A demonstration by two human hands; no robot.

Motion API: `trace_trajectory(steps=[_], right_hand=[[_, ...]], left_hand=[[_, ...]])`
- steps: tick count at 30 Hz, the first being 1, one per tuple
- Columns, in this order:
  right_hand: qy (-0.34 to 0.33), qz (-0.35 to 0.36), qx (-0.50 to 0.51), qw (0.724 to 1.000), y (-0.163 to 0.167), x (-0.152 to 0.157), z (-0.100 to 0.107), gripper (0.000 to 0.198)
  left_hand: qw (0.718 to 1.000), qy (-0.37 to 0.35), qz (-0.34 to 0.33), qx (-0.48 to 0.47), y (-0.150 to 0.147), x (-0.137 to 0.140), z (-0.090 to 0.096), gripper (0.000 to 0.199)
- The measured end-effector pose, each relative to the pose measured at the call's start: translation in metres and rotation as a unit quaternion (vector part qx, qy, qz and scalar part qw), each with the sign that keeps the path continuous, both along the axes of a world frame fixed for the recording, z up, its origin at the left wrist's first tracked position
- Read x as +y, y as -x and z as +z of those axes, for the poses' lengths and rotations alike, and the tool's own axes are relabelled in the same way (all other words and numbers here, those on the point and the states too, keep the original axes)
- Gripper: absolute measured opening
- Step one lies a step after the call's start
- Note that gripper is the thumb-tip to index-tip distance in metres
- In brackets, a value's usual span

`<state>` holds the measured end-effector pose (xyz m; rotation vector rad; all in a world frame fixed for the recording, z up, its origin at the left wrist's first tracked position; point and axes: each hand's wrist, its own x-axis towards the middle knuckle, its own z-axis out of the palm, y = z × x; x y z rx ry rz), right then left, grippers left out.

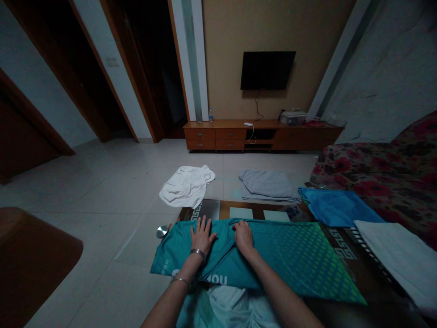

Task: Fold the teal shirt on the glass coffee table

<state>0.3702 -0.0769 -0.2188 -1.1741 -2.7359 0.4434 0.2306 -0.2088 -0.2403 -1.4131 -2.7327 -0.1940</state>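
A teal-green printed shirt (273, 246) with white lettering lies folded lengthwise across the patterned table (223, 209). My left hand (202, 235) rests flat on its left part, fingers spread, with bracelets around the wrist and forearm. Near the middle of the shirt, by its far edge, my right hand (243, 236) has its fingers curled onto the fabric and pinches a fold of it. A diagonal crease runs between the two hands. More pale, crumpled cloth (232, 298) shows below the shirt, close to my body.
Beyond the table are a white garment (187, 184) and a folded grey cloth (268, 184). Folded blue cloth (341, 207) and white cloth (396, 239) lie at the right, beside a floral sofa (362, 164). A brown rounded piece of furniture (37, 259) stands left. A TV cabinet (230, 134) lines the back wall.
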Motion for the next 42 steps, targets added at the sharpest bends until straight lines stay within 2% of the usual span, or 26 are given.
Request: trace_trajectory(steps=[5,14,17,19,21,24,27,31,35,38,42], right_hand=[[0.027,0.02,0.01,0.999,0.009,0.008,-0.004,0.033],[0.009,-0.039,0.009,0.999,0.02,0.015,0.007,0.03],[-0.019,0.007,0.043,0.999,0.022,0.002,0.009,0.029],[-0.022,0.08,0.073,0.994,0.026,-0.01,0.005,0.034],[-0.008,0.12,0.079,0.99,0.03,-0.017,-0.004,0.043],[0.019,0.114,0.066,0.991,0.031,-0.016,-0.021,0.051],[0.018,0.113,0.087,0.99,0.02,-0.005,-0.031,0.053],[0.002,0.087,0.161,0.983,-0.022,0.011,-0.031,0.05],[-0.054,-0.002,0.247,0.967,-0.106,0.029,-0.031,0.042],[-0.096,-0.089,0.271,0.954,-0.186,0.047,-0.041,0.039],[-0.135,-0.172,0.276,0.936,-0.276,0.07,-0.06,0.038]], left_hand=[[1.0,0.001,-0.011,-0.003,-0.002,0.004,-0.002,0.056],[0.999,0.027,0.021,-0.017,0.009,-0.004,-0.002,0.057],[0.999,0.029,0.034,-0.001,0.012,-0.01,0.0,0.058],[0.998,0.036,0.045,0.014,0.016,-0.013,0.0,0.059],[0.996,0.048,0.067,0.024,0.02,-0.016,0.0,0.06],[0.992,0.061,0.106,0.031,0.031,-0.023,-0.003,0.061],[0.99,0.063,0.118,0.036,0.045,-0.031,-0.008,0.06],[0.991,0.067,0.108,0.029,0.058,-0.037,-0.009,0.062],[0.992,0.071,0.085,0.063,0.045,-0.027,0.002,0.062],[0.992,0.046,-0.02,0.114,0.006,-0.001,0.01,0.059],[0.972,0.043,-0.213,0.088,-0.07,0.06,0.011,0.057]])
